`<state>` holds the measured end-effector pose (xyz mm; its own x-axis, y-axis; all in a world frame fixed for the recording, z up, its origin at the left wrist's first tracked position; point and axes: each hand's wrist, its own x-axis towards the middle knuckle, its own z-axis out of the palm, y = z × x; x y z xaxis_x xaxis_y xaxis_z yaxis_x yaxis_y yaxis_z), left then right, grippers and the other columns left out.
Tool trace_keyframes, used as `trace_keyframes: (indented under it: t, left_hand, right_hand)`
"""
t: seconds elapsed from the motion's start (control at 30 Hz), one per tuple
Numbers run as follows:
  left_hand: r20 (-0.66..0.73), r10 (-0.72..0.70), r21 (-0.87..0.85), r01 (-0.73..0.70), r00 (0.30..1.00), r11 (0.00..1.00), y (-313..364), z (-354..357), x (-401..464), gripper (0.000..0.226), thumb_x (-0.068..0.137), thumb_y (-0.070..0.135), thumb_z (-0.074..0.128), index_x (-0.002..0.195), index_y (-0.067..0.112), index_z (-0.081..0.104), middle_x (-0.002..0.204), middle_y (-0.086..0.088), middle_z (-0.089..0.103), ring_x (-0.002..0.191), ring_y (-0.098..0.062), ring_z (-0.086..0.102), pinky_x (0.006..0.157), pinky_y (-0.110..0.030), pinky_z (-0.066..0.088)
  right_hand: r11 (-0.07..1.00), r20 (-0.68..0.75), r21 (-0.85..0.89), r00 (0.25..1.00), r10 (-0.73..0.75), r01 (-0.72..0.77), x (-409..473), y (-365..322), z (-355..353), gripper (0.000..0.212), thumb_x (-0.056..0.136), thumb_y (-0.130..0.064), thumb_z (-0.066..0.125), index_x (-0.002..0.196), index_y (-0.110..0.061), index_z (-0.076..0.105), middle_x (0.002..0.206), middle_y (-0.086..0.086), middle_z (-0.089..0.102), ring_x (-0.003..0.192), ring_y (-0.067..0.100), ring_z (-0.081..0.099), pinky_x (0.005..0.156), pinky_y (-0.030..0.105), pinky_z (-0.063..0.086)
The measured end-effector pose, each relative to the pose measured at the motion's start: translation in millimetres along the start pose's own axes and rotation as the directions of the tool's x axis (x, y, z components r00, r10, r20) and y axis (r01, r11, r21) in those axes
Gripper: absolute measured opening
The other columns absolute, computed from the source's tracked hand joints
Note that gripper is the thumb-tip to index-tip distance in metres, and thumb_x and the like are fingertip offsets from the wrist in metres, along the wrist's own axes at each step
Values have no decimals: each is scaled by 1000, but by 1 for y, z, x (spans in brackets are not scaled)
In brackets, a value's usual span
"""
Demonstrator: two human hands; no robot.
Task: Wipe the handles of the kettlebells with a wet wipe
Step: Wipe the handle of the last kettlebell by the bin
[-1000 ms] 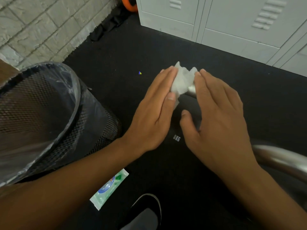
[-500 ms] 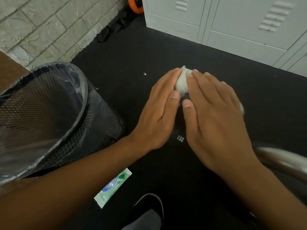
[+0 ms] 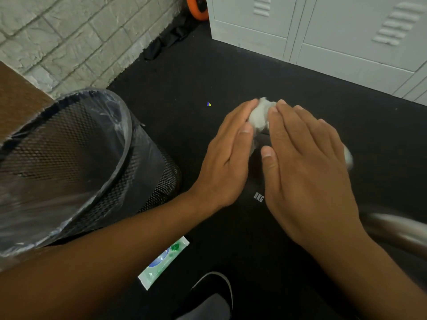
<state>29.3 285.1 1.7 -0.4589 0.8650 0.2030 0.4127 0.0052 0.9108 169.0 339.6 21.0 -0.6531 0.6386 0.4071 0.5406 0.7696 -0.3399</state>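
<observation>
We had the white wet wipe (image 3: 260, 115) bunched between our left hand (image 3: 227, 155) and right hand (image 3: 305, 162), fingers straight and pressing it from both sides over the black 8 kg kettlebell (image 3: 257, 197) on the dark floor. The handle (image 3: 347, 155) showed only as a pale blur past our right hand. We judged the wiping under way; next, the wipe needed drawing along the handle.

I see a black metal-mesh bin (image 3: 69, 146) with a glossy plastic liner at nine o'clock, on matt, rough black floor (image 3: 254, 72).
</observation>
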Motion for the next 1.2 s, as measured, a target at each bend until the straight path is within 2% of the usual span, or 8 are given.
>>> trace_keyframes:
  t: [0.23,0.37,0.53,0.73,0.93,1.03,1.13,1.2]
  left_hand:
    - [47,-83,5,83,995,997,-13,-4,14,46,112,28,27,151,10,44,137,-3,59,122,-3,58,101,-16,45]
    - [-5,-106,-25,106,994,994,-21,-3,1,48,110,31,28,153,12,42,143,-1,57,132,-7,54,112,-29,44]
    - [-4,-80,-58,80,997,995,-8,-3,12,34,108,27,32,137,31,51,133,3,61,122,-5,60,101,-21,46]
    - [36,-233,-133,236,972,963,-14,-5,18,34,114,22,26,129,29,56,118,9,67,112,4,62,95,-14,46]
    - [-41,-177,-134,170,983,976,-22,3,-9,48,110,29,31,154,14,44,151,1,54,143,-11,48,122,-43,35]
    - [-51,-154,-138,146,987,980,-15,3,-8,45,110,24,29,151,16,46,148,5,56,140,-5,49,118,-31,38]
    - [-42,-227,-156,218,973,963,-6,0,8,34,113,20,29,132,26,57,125,14,65,118,9,60,96,-10,44]
    - [-28,-344,-210,331,938,920,-7,-2,16,33,114,25,31,112,32,63,111,9,68,104,0,64,89,-16,50]
  right_hand:
    - [1000,17,-8,1000,17,-16,1,-4,-3,59,107,-32,33,156,-2,41,161,18,43,150,35,37,125,44,16]
    - [1000,28,-25,1000,5,-4,-1,-3,-3,58,107,-31,32,157,-3,40,162,18,42,151,35,36,126,45,17]
    - [999,28,-36,999,24,-23,-1,-4,-3,59,107,-32,34,157,-2,40,162,18,41,151,35,36,126,42,13]
    - [998,48,-70,999,10,-7,-2,-7,-3,61,106,-36,33,159,-6,38,165,15,37,154,33,32,127,45,14]
    - [1000,36,-26,999,3,-2,-1,-5,-3,60,105,-34,34,157,-5,42,164,14,40,154,32,34,127,44,14]
    - [1000,26,-25,1000,9,-9,-1,-6,-3,59,105,-32,33,156,-4,43,163,15,42,152,32,37,126,42,13]
    - [1000,14,-15,1000,7,-7,-1,-7,-5,58,106,-31,34,155,-3,45,162,16,44,151,32,38,125,42,14]
    - [1000,15,-17,1000,5,-5,-2,-6,-5,58,106,-31,33,156,-4,44,162,15,43,152,31,38,126,42,16]
